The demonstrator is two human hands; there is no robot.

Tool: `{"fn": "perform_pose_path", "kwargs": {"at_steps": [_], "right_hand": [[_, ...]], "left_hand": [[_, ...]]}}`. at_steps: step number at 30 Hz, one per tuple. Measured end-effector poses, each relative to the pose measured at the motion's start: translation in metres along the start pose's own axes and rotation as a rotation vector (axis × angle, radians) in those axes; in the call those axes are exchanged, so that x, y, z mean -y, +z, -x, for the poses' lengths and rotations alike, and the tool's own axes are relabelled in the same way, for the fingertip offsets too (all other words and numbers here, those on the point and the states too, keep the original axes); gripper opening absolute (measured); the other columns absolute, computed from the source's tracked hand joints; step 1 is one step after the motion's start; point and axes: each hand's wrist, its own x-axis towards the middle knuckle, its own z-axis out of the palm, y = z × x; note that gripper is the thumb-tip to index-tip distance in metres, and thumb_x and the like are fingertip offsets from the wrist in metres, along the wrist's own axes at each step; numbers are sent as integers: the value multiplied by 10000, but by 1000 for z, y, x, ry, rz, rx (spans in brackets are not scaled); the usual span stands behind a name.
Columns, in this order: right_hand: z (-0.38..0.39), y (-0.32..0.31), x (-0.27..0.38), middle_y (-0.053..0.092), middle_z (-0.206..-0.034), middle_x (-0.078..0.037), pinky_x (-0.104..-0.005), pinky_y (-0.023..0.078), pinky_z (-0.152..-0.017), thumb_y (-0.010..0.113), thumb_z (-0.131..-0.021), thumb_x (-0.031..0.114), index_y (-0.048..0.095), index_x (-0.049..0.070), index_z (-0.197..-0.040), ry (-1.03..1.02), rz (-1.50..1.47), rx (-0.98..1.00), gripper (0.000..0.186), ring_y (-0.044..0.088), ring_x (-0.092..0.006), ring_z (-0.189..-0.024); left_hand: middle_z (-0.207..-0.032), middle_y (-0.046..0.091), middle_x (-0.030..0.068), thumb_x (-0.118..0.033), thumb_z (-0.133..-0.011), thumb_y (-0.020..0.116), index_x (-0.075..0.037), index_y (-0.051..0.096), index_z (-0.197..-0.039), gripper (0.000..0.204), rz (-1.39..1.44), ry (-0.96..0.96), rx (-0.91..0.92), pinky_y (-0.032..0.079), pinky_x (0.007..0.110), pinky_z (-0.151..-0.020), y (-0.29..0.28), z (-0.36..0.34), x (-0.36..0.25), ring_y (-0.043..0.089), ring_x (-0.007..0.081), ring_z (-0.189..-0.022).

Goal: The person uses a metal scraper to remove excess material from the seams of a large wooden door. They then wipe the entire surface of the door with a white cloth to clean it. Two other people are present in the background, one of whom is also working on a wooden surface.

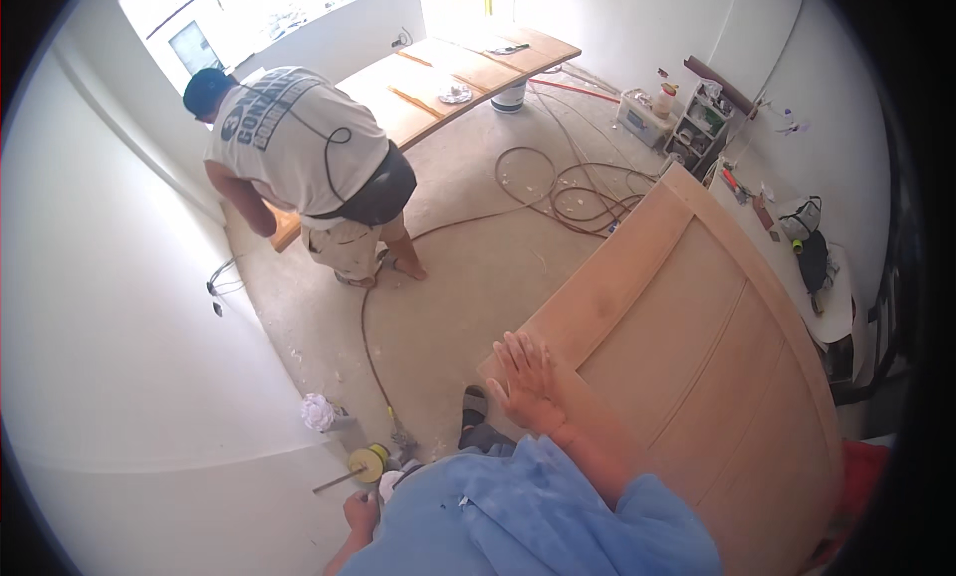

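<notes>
My right hand [526,379] lies flat, fingers spread, on the near left corner of a panelled wooden door [647,307]. The door is pale reddish-brown, with a raised frame and grooved inner boards. Low beside my blue shirt, my left hand [361,512] has its fingers curled; whatever they hold, if anything, is hidden. Just above it is a round yellow-green thing with a thin rod [368,463]. A white bit of material [390,484] shows between that hand and my shirt.
A co-worker [309,143] bends over at the far left, beside a long wooden door [488,63] propped on a bucket [509,98]. A brown hose [558,203] coils across the floor. Toolboxes [700,123] and hand tools [737,186] line the right wall. A crumpled white ball [318,413] lies left.
</notes>
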Motion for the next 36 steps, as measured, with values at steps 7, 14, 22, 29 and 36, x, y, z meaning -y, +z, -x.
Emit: {"fn": "perform_pose_path", "kwargs": {"at_steps": [7, 14, 22, 29, 36], "right_hand": [[-47, 14, -52, 534, -1592, -151, -622, 221, -1340, 695, -1003, 455, 692, 103, -1421, -30, -150, 228, 546, 360, -387, -1619], [-85, 8, -84, 386, -1737, -247, -612, 233, -1340, 717, -985, 417, 492, 50, -1636, 347, 32, -212, 780, 324, -443, -1630], [-135, 8, -140, 320, -1785, -246, -594, 221, -1357, 575, -1048, 343, 356, -21, -1706, 820, 323, -249, 783, 307, -445, -1644], [-156, 1, -178, 278, -1811, -216, -618, 176, -1366, 575, -1040, 320, 320, 35, -1732, 1046, 327, -262, 790, 246, -416, -1675], [-173, 2, -221, 289, -1807, -204, -644, 188, -1354, 609, -1036, 346, 310, 27, -1730, 1160, 307, -288, 820, 248, -407, -1677]], "left_hand": [[-967, 803, 246, -321, -964, 794, 4, 830, -1004, 329, 69, 153, -40, 588, 501, -814, -51, -189, -155, 783, 422, -895], [-1049, 824, 207, -266, -936, 846, -18, 841, -1086, 290, 225, 446, 59, 602, 443, -897, -23, -289, -300, 800, 361, -966], [-1053, 816, 176, -242, -939, 846, -43, 845, -1102, 257, 190, 842, 489, 597, 442, -888, -11, -334, -427, 770, 370, -997], [-1087, 799, 160, -227, -945, 832, -70, 850, -1110, 228, 181, 1111, 681, 593, 448, -880, -54, -392, -510, 749, 362, -987], [-1051, 794, 191, -279, -944, 871, 20, 821, -1089, 336, 213, 1116, 787, 610, 398, -837, -65, -427, -611, 766, 314, -940]]}}
